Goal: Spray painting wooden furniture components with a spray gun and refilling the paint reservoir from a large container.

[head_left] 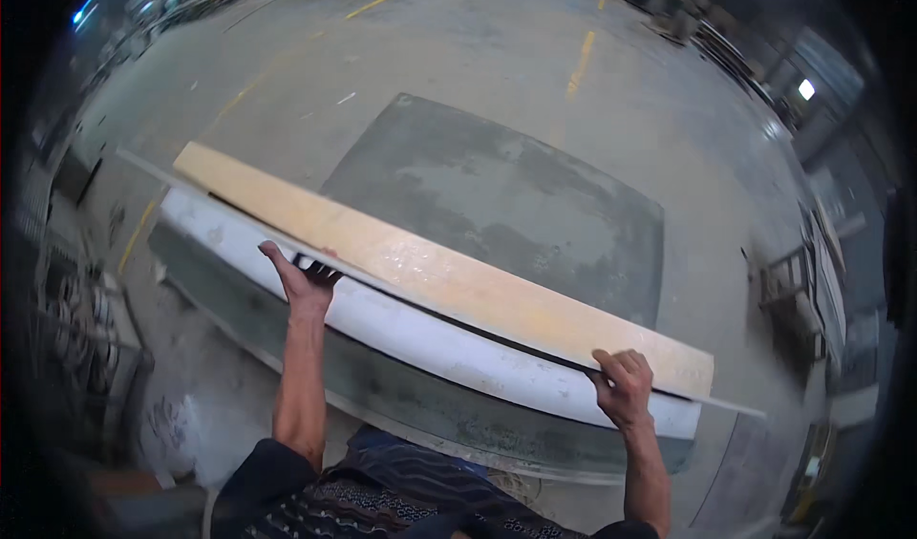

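A long, narrow beige slab [411,253] with a glossy top lies slantwise in front of me, from far left to near right. Its near edge is raised over a dark gap. My left hand [308,276] is at that edge, palm up, with its fingers under the slab and its thumb stretched out to the left. Farther right, my right hand [626,386] has its fingers curled over the same edge. A thin, pale strip [735,406] runs along the edge and juts out past both ends. Below is a long white piece [430,346], nearer to me.
The white piece rests on a grey-green table [411,401] with a worn surface. Beyond the slab spreads a large grey-green sheet or tabletop [497,195]. Racks [86,348] stand at the left, and a frame with leaning panels [798,276] at the right. Yellow lines [581,62] mark the floor.
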Motion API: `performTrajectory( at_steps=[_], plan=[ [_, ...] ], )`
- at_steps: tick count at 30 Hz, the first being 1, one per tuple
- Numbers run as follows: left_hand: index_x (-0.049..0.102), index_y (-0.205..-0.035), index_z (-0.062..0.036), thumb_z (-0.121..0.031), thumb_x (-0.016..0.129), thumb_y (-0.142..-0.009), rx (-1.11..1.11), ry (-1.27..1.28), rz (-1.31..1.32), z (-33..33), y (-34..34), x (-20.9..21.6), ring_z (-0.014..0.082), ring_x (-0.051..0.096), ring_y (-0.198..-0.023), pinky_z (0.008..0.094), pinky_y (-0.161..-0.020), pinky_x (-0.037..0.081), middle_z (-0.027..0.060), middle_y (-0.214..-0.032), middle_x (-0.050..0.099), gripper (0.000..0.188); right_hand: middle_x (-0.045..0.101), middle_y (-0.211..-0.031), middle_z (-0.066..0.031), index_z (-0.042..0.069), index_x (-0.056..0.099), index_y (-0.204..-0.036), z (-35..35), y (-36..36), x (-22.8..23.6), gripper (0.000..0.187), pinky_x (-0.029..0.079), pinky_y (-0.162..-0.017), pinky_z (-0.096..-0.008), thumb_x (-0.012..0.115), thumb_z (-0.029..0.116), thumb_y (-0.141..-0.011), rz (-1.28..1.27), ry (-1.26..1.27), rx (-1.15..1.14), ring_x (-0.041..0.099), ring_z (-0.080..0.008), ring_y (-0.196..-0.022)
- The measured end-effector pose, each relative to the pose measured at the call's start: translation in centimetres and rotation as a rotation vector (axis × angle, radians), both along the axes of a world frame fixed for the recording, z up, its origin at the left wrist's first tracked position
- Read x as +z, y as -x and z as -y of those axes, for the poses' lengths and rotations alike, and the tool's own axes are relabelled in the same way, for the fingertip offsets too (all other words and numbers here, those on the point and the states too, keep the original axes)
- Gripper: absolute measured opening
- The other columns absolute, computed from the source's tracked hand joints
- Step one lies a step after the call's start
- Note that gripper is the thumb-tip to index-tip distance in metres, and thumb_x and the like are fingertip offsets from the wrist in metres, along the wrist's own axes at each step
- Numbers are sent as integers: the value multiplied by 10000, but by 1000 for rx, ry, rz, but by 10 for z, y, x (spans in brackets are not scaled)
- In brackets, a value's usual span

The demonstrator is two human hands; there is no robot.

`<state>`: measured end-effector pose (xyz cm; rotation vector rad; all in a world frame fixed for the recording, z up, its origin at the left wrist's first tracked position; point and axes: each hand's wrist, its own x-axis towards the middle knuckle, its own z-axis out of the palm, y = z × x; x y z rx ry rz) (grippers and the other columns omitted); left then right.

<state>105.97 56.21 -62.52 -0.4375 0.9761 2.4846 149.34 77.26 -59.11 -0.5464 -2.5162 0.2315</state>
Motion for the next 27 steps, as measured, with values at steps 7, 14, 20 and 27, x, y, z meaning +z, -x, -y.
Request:
performTrajectory(
  at_steps=[7, 14, 20, 27],
  plan=[
    [458, -1196, -41, -328, 518, -904, -137, 99, -117, 16, -5, -49, 270, 452, -1089, 500, -861, 428, 91, -1168, 449, 414, 523, -653, -63, 40, 634, -1009, -9, -10, -1, 388, 407, -648, -341, 656, -8, -624, 42, 115, -193, 498, -229, -633],
    [481, -1192, -36, -310, 532, -897, -26, 139, -168, 61, -5, -39, 244, 520, -1004, 425, -809, 474, 87, -1123, 518, 406, 446, -1136, -205, 21, 360, -1296, -26, 26, 11, 1050, 346, -850, -458, 803, 514, -482, 320, 16, 0, 448, -356, -1011],
    [537, -1118, -10, -240, 558, -889, 9, 228, -97, 65, 19, -33, 208, 596, -885, 362, -697, 529, 83, -1014, 586, 326, 319, -1292, -237, -7, 274, -1352, 6, 37, -2, 1291, 300, -943, -504, 726, 731, -394, 642, 154, 40, 347, -408, -1146],
    [539, -1074, 26, -205, 557, -886, 34, 249, -41, 48, 24, -34, 225, 608, -867, 387, -711, 538, 103, -986, 591, 298, 261, -1314, -271, 5, 283, -1346, 28, 26, -15, 1255, 270, -956, -526, 700, 750, -426, 619, 42, 98, 339, -435, -1122]
  ],
)
